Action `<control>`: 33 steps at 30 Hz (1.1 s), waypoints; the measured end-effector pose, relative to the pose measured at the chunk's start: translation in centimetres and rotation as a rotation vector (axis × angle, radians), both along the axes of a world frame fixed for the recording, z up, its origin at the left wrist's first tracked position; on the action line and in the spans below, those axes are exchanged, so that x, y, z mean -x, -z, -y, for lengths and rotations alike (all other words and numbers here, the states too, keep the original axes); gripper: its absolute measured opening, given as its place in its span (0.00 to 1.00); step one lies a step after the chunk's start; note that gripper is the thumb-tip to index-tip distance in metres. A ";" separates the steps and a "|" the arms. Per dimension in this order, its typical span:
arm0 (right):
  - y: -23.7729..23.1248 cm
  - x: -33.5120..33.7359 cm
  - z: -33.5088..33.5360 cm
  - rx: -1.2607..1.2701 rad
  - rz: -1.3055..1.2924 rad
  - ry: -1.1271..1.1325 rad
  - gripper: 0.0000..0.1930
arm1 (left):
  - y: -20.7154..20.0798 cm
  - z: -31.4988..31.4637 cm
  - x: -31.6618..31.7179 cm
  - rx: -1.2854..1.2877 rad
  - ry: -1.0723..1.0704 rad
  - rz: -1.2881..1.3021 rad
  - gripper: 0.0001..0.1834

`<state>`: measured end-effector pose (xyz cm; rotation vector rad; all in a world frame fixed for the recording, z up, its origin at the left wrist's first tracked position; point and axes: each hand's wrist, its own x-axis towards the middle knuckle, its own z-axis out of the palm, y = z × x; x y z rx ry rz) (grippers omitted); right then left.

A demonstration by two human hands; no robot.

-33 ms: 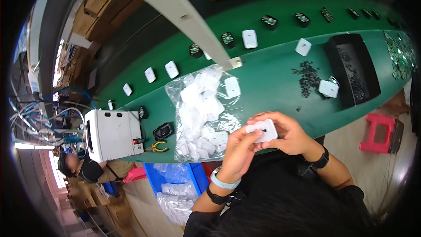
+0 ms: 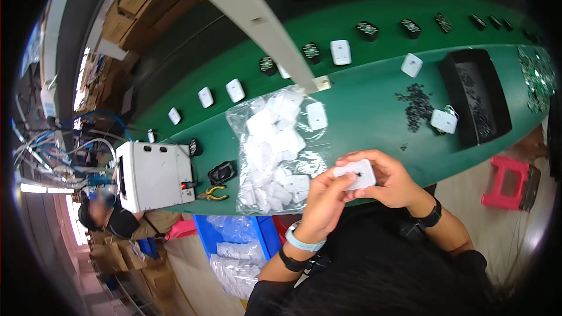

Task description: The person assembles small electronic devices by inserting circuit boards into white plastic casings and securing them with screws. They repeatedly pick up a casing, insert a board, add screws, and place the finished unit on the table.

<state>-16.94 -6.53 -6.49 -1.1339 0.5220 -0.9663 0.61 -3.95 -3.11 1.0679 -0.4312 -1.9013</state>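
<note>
the underside of the white case [image 2: 364,177] is out of sight, and fingers cover parts of its edges; whether the dark spot at its middle is a hole or a fitted part is hard to tell. the post [image 2: 257,20] hides most of another white piece [image 2: 284,72] behind it. the case is a flat, pale rectangle with rounded corners, held above the near edge of the table [image 2: 363,111], right of the bag [image 2: 313,155]. the left hand [image 2: 329,196] pinches its left end, thumb on top; the right hand [image 2: 389,178] curls around its right side, fingers bent.
</note>
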 end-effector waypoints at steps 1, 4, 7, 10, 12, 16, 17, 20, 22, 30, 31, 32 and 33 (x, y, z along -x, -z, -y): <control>0.2 -0.2 -0.1 -0.029 0.019 -0.004 0.31 | 0.3 -0.1 0.1 -0.009 -0.029 0.002 0.07; 0.5 -0.6 0.2 -0.061 0.065 -0.003 0.31 | 1.3 0.2 -0.4 -0.038 0.013 0.020 0.08; 1.0 -0.8 0.5 -0.066 0.094 0.010 0.34 | 0.5 0.6 -2.0 0.067 0.176 0.072 0.13; 0.9 0.1 1.0 -0.075 0.057 0.078 0.37 | -1.0 2.0 -6.8 0.163 0.290 0.150 0.21; 0.5 1.0 1.2 -0.136 0.051 0.171 0.43 | 0.0 4.5 -12.3 0.296 0.087 0.540 0.20; 0.8 1.7 1.1 -0.181 0.126 0.283 0.43 | 3.0 9.8 -26.7 0.284 -0.419 1.728 0.16; 1.0 1.9 1.2 -0.177 0.134 0.302 0.43 | 4.9 9.7 -30.8 0.279 -0.391 1.964 0.21; 1.6 2.6 1.4 -0.158 0.112 0.282 0.42 | 7.2 10.4 -34.9 0.030 -0.248 2.319 0.22; 1.3 2.9 1.4 -0.159 0.094 0.280 0.42 | 7.9 11.7 -34.5 -0.048 -0.164 2.354 0.22; 1.0 3.3 0.5 -0.170 0.102 0.235 0.42 | 9.9 12.3 -35.4 0.215 -0.086 2.506 0.13; 0.8 3.4 0.4 -0.172 0.107 0.245 0.42 | 9.8 12.3 -35.1 0.312 -0.145 2.467 0.12; 0.5 3.5 0.3 -0.172 0.111 0.255 0.43 | 9.8 12.2 -34.8 0.409 -0.202 2.423 0.11; 0.4 3.5 0.2 -0.174 0.124 0.239 0.43 | 9.7 11.7 -35.4 0.431 -0.233 2.345 0.12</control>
